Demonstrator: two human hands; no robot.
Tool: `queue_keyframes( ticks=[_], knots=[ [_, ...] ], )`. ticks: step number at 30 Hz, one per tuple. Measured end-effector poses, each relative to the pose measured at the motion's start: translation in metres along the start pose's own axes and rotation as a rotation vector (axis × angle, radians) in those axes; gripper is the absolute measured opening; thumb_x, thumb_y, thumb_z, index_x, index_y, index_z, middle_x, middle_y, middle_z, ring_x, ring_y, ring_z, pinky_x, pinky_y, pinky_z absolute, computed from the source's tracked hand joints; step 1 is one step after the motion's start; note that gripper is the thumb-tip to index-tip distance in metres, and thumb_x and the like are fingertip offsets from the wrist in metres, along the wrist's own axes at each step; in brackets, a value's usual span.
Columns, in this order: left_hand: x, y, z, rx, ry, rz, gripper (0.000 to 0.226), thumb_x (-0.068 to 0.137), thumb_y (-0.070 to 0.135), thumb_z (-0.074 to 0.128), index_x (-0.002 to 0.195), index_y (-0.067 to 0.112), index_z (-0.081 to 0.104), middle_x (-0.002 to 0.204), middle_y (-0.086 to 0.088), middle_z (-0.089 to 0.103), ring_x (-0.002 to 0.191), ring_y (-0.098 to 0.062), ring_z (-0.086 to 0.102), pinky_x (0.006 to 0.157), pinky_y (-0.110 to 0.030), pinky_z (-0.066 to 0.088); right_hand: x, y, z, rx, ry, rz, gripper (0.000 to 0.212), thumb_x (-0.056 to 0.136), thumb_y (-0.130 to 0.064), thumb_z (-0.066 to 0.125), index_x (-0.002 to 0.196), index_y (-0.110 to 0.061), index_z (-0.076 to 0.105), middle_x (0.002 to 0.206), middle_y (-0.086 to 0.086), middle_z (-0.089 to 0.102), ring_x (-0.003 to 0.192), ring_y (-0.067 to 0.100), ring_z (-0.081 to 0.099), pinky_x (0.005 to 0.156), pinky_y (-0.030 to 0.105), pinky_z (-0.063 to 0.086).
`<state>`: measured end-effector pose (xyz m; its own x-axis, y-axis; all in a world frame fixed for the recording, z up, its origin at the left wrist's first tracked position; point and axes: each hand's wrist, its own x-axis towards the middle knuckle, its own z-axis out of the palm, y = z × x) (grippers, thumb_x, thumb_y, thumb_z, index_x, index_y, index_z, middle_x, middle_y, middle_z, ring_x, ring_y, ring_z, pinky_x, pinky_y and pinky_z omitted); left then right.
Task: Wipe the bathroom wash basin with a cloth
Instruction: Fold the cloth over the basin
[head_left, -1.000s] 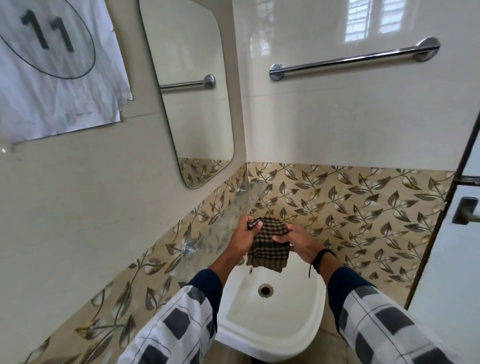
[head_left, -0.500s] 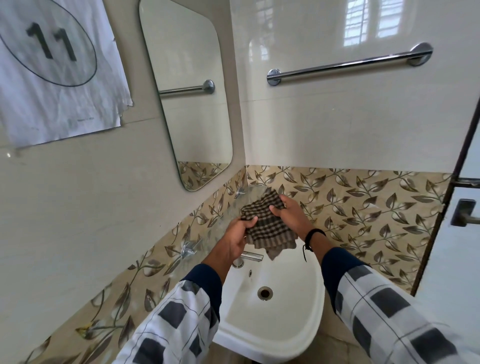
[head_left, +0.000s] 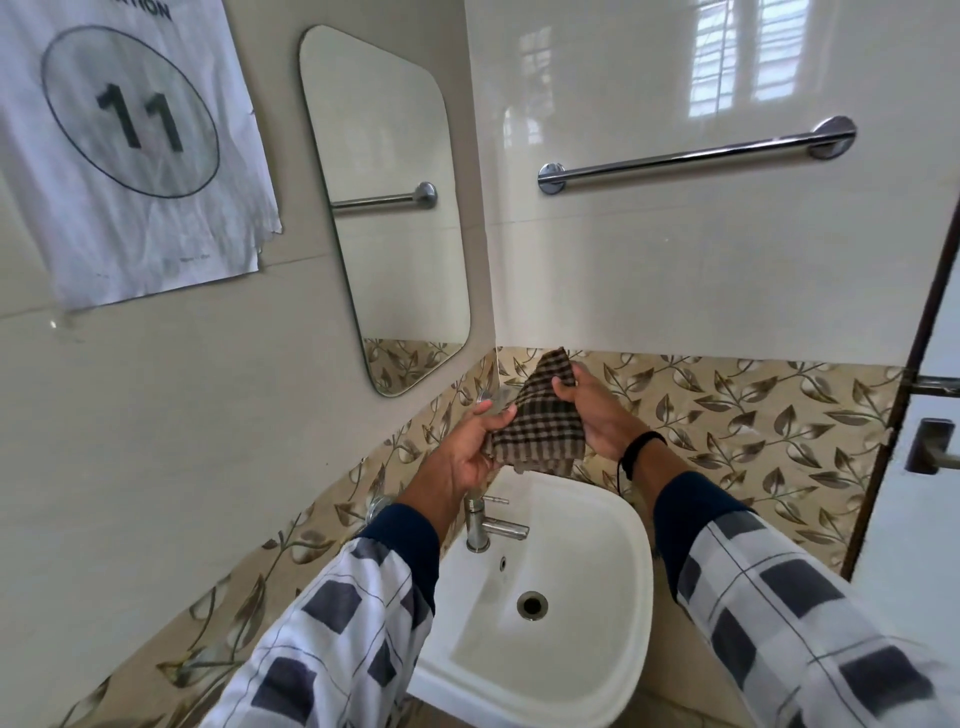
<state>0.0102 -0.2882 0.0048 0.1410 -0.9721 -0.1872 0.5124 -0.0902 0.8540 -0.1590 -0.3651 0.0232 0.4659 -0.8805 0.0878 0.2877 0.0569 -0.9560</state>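
Nearest are two checked sleeves, the left sleeve (head_left: 337, 649) and the right sleeve (head_left: 779, 597), reaching forward over the basin (head_left: 613, 530). The basin is white and fixed to the left wall, with its drain (head_left: 532, 605) open near the middle and a chrome tap (head_left: 485, 527) at its far left side, the spout pointing right over the bowl.

Above the basin's far edge, clear of it, both hands hold the cloth (head_left: 540, 426), a brown checked square. The left hand (head_left: 467, 447) pinches its near left edge between thumb and fingers. The right hand (head_left: 597, 410), with a black band (head_left: 639, 449) at the wrist, grips the far right side, fingers curled over the top corner. The cloth hangs between them, partly folded, touching neither basin nor tap. Wiping looks not yet begun.

Beyond are leaf-patterned tiles (head_left: 727, 410), then a mirror (head_left: 389, 208) and a paper (head_left: 130, 145) marked 11 on the left wall, and a rail (head_left: 696, 153) on the far wall.

The likely slips: the left wrist sits just above the tap, so bringing the cloth down could knock the lever and start water. The left pinch takes only an edge, so a tug from the right hand could pull it free and drop the cloth. A loosely folded cloth may also bunch and skip the bowl's curved sides.
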Motion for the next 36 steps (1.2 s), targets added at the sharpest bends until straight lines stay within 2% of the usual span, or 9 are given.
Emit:
queue_keyframes(
  ticks=[4,9,12,14,18,23,27,32,36],
  knots=[
    [0.003,0.011,0.003,-0.048,-0.035,0.142,0.085,0.067,-0.016,0.074,0.138,0.019,0.044,0.13,-0.019,0.055,0.101,-0.036,0.069,0.067,-0.042,0.06,0.008,-0.017,0.004,-0.155,0.008,-0.009,0.039,0.1,-0.015,0.054,0.136,-0.023,0.044,0.124,0.007,0.062,0.107,0.024,0.066,0.083,0.036,0.058],
    [0.008,0.024,0.007,0.202,-0.101,0.314,0.068,0.069,-0.025,0.069,0.121,0.019,0.066,0.133,-0.001,0.048,0.108,-0.031,0.064,0.071,-0.043,0.061,0.018,-0.037,0.004,-0.346,0.133,0.037,0.066,0.097,-0.011,0.058,0.151,-0.026,0.022,0.138,0.014,0.045,0.109,0.025,0.06,0.092,0.042,0.054],
    [0.008,0.03,0.011,0.478,-0.04,0.394,0.057,0.067,-0.025,0.071,0.108,0.016,0.074,0.138,-0.009,0.05,0.117,-0.034,0.059,0.08,-0.045,0.061,0.019,-0.041,0.007,-0.446,0.205,0.062,0.056,0.095,-0.013,0.062,0.143,-0.022,0.035,0.13,0.01,0.048,0.093,0.016,0.058,0.064,0.03,0.05],
    [0.007,0.033,0.014,0.726,0.043,0.467,0.052,0.067,-0.021,0.076,0.106,0.014,0.075,0.134,-0.007,0.046,0.121,-0.028,0.053,0.085,-0.043,0.06,0.022,-0.039,0.009,-0.487,0.242,0.032,0.034,0.092,-0.009,0.064,0.123,-0.015,0.054,0.12,0.008,0.057,0.089,0.015,0.058,0.059,0.027,0.045],
    [0.004,0.039,0.013,1.086,0.051,0.491,0.047,0.072,-0.006,0.082,0.114,0.012,0.072,0.12,-0.003,0.056,0.105,-0.019,0.059,0.061,-0.011,0.054,0.025,-0.03,0.012,-0.554,0.31,-0.079,0.01,0.085,-0.003,0.068,0.079,-0.01,0.066,0.103,0.012,0.069,0.093,0.023,0.063,0.081,0.036,0.054],
    [0.004,0.052,0.007,1.383,0.201,0.519,0.026,0.076,0.01,0.082,0.096,0.023,0.072,0.099,-0.001,0.069,0.092,-0.02,0.066,0.071,-0.027,0.056,0.021,-0.026,0.019,-0.371,0.21,-0.064,0.013,0.078,-0.006,0.08,0.086,-0.007,0.07,0.102,0.013,0.071,0.096,0.026,0.067,0.087,0.038,0.057],
    [0.002,0.063,-0.005,1.368,0.264,0.495,0.019,0.076,0.02,0.077,0.074,0.031,0.062,0.099,-0.005,0.069,0.099,-0.023,0.06,0.08,-0.034,0.055,0.015,-0.033,0.024,-0.27,-0.059,-0.002,0.045,0.08,0.016,0.066,0.122,-0.001,0.063,0.117,0.017,0.064,0.101,0.023,0.065,0.081,0.03,0.057],
    [-0.004,0.07,-0.016,1.11,0.174,0.359,0.011,0.081,0.016,0.078,0.085,0.015,0.067,0.088,-0.004,0.069,0.085,-0.023,0.067,0.079,-0.035,0.055,0.016,-0.024,0.034,-0.553,0.063,-0.108,0.028,0.083,0.002,0.072,0.111,0.003,0.07,0.11,0.017,0.069,0.104,0.029,0.066,0.096,0.042,0.054],
    [-0.02,0.072,-0.028,0.912,0.173,0.259,0.021,0.083,0.025,0.078,0.1,0.013,0.07,0.088,-0.002,0.074,0.075,-0.014,0.07,0.053,-0.025,0.054,0.018,-0.012,0.044,-0.531,0.009,-0.025,0.017,0.094,-0.018,0.066,0.105,-0.006,0.07,0.106,0.007,0.071,0.098,0.021,0.066,0.075,0.033,0.055]
  ],
)
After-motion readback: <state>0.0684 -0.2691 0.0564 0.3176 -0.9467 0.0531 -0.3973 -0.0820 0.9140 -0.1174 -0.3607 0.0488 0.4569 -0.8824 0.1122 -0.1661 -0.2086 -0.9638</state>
